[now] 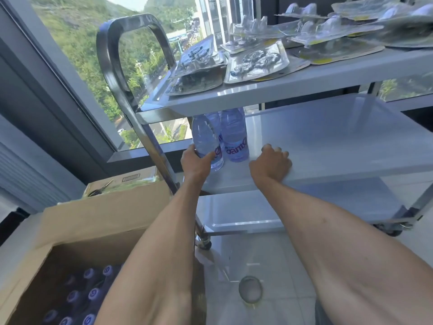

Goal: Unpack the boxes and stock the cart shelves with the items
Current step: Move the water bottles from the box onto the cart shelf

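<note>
bottles on mid shelf | box left of cart

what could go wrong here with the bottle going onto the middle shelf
1. The left hand holds a tilted water bottle close to the standing bottles; a nudge might topple them.
2. It sits near the middle shelf front edge and could slip off.
</note>
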Tool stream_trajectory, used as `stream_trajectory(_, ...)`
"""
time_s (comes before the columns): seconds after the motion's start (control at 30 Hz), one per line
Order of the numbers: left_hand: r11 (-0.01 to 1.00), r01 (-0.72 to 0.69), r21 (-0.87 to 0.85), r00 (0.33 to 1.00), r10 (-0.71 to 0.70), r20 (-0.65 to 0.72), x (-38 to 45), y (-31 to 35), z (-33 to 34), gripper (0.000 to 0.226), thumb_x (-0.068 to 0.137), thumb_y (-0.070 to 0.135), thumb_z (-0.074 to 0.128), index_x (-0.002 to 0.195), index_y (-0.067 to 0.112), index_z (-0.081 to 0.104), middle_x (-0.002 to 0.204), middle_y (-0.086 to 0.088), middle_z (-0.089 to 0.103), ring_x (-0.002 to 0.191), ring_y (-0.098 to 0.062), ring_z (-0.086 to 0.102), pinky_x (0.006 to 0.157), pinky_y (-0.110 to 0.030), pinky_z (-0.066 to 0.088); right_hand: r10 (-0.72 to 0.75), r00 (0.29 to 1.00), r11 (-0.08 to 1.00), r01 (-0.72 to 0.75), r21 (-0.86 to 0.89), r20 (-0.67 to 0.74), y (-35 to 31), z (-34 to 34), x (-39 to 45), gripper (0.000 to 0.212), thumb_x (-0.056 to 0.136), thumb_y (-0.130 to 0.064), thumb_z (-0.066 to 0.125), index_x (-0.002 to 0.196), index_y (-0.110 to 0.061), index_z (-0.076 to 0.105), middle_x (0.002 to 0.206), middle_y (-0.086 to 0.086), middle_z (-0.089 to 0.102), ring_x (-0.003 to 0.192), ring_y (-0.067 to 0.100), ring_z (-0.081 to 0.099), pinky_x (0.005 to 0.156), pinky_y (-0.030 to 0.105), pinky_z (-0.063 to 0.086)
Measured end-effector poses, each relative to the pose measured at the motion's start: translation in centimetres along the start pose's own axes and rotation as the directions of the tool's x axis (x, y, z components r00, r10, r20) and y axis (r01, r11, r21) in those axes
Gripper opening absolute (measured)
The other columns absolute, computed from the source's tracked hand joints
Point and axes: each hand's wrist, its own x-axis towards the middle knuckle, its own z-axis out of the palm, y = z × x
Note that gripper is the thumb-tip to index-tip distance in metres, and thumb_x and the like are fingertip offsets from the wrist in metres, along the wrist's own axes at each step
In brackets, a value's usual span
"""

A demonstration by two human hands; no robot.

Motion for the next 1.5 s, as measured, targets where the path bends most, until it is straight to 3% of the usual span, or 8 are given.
stream_trajectory(0.17, 0.999, -0.006, -0.045, 0.998, 0.003, -0.062, 0.7, -0.4, 1.0, 0.051, 0.078, 0.024, 0.081, 0.124, 0.012, 0.060, 0.103, 0.002, 0.064, 0.092, -0.016, 0.063, 0.083, -0.026, 0.048, 0.011, 1.000, 0.990, -0.011, -0.142, -0.002, 1.3, 1.3, -0.6, 0.033, 0.073, -0.036, 0.056, 0.102, -0.024, 0.064, 0.117, 0.005, 0.052, 0.116, 0.029, 0.043, 0.098, 0.045, 0.030)
stream_trajectory(0.33, 0.998, 0.023, -0.052, 1.000, -0.023, -0.007, 1.5, -1.0, 0.9, 0.053, 0.078, 0.024, 0.081, 0.126, 0.014, 0.059, 0.108, 0.001, 0.067, 0.094, -0.016, 0.064, 0.084, -0.029, 0.049, 0.067, 0.997, 0.994, -0.063, -0.085, 0.044, -0.3, 0.8, 0.2, 0.028, 0.080, -0.031, 0.058, 0.107, -0.024, 0.063, 0.123, 0.005, 0.050, 0.120, 0.028, 0.041, 0.099, 0.043, 0.034)
stream_trajectory(0.5, 1.000, 0.030, 0.011, 0.997, -0.030, 0.076, 1.9, -0.4, 0.5, 0.052, 0.082, 0.025, 0.079, 0.128, 0.013, 0.058, 0.112, 0.001, 0.067, 0.096, -0.016, 0.064, 0.086, -0.030, 0.049, 0.079, 0.989, 0.925, -0.121, 0.361, 0.128, -1.6, -0.5, 1.8, 0.027, 0.083, -0.019, 0.060, 0.111, -0.018, 0.061, 0.115, 0.008, 0.064, 0.110, 0.030, 0.059, 0.088, 0.035, 0.048)
stream_trajectory(0.63, 0.998, 0.059, -0.027, 0.984, -0.054, 0.168, 2.0, 0.0, 0.8, 0.048, 0.085, 0.018, 0.073, 0.130, 0.013, 0.055, 0.119, -0.004, 0.067, 0.106, -0.023, 0.065, 0.092, -0.040, 0.052, -0.115, 0.991, 0.791, 0.046, 0.610, 0.075, -2.6, -0.3, 1.3, 0.031, 0.078, -0.020, 0.064, 0.109, -0.017, 0.061, 0.106, 0.005, 0.067, 0.098, 0.029, 0.062, 0.077, 0.033, 0.049)
stream_trajectory(0.87, 1.000, -0.005, -0.015, 0.993, 0.007, 0.122, 1.4, -0.7, 1.6, 0.054, 0.094, 0.022, 0.064, 0.140, 0.018, 0.036, 0.113, 0.000, 0.058, 0.101, -0.019, 0.058, 0.088, -0.032, 0.048, -0.212, 0.974, 0.801, 0.131, 0.585, 0.073, -1.2, 1.4, 1.4, 0.057, 0.073, -0.038, 0.080, 0.121, -0.021, 0.056, 0.115, 0.004, 0.066, 0.103, 0.027, 0.062, 0.076, 0.028, 0.041)
stream_trajectory(1.17, 0.998, 0.018, -0.058, 0.988, -0.009, 0.154, 1.0, -0.4, 1.8, 0.049, 0.096, 0.022, 0.061, 0.138, 0.016, 0.035, 0.115, -0.003, 0.057, 0.104, -0.022, 0.059, 0.086, -0.032, 0.047, -0.137, 0.990, 0.853, 0.130, 0.505, -0.024, -2.1, 2.3, 1.2, 0.035, 0.086, -0.029, 0.068, 0.117, -0.015, 0.057, 0.108, 0.011, 0.067, 0.100, 0.034, 0.061, 0.077, 0.033, 0.044)
stream_trajectory(1.37, 0.999, 0.038, -0.004, 0.998, -0.038, 0.058, -0.3, -0.6, 2.1, 0.063, 0.097, 0.030, 0.059, 0.150, 0.013, 0.027, 0.139, -0.014, 0.052, 0.120, -0.029, 0.054, 0.090, -0.032, 0.042, -0.119, 0.992, 0.867, 0.082, 0.492, 0.044, -2.3, 1.9, 0.4, 0.045, 0.083, -0.026, 0.068, 0.124, -0.017, 0.051, 0.113, 0.011, 0.064, 0.103, 0.035, 0.059, 0.074, 0.031, 0.040)
stream_trajectory(1.5, 0.995, 0.098, 0.017, 0.995, -0.098, 0.000, -1.8, -0.3, 1.2, 0.078, 0.095, 0.035, 0.061, 0.155, 0.012, 0.017, 0.151, -0.016, 0.041, 0.136, -0.034, 0.041, 0.106, -0.041, 0.038, -0.048, 0.993, 0.908, -0.001, 0.419, 0.106, -2.5, 0.4, -0.9, 0.055, 0.082, -0.016, 0.066, 0.133, -0.014, 0.045, 0.122, 0.015, 0.059, 0.111, 0.038, 0.057, 0.088, 0.040, 0.047)
